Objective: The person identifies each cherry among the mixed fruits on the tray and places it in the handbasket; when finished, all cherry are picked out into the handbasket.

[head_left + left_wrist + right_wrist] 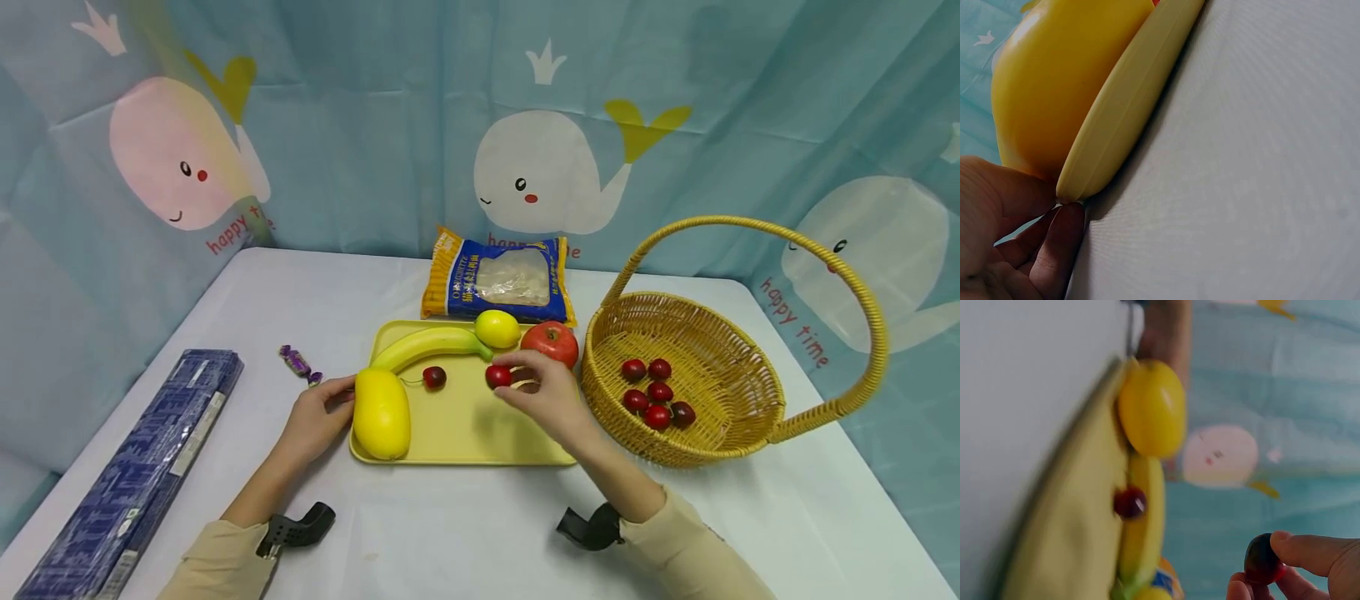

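My right hand (pixel 543 396) pinches a dark red cherry (pixel 497 377) between thumb and fingers, just above the yellow tray (pixel 465 437); the right wrist view shows the cherry (pixel 1263 559) at the fingertips. At the tray's left edge, my left hand (pixel 318 421) grips the rim (pixel 1075 190) with thumb and fingers, beside a plump yellow fruit (pixel 382 414) like a mango. Another cherry (pixel 433 377) with a stem lies on the tray. Along the tray's back are a banana (pixel 435 342), a lemon (pixel 497 329) and a red apple (pixel 551 340).
To the right stands a wicker basket (pixel 720 375) with a tall handle, several cherries (pixel 658 393) inside. Behind the tray lies a blue and yellow noodle packet (pixel 502 279). A purple wrapped candy (pixel 296 362) and a long dark blue package (pixel 142 467) are on the left.
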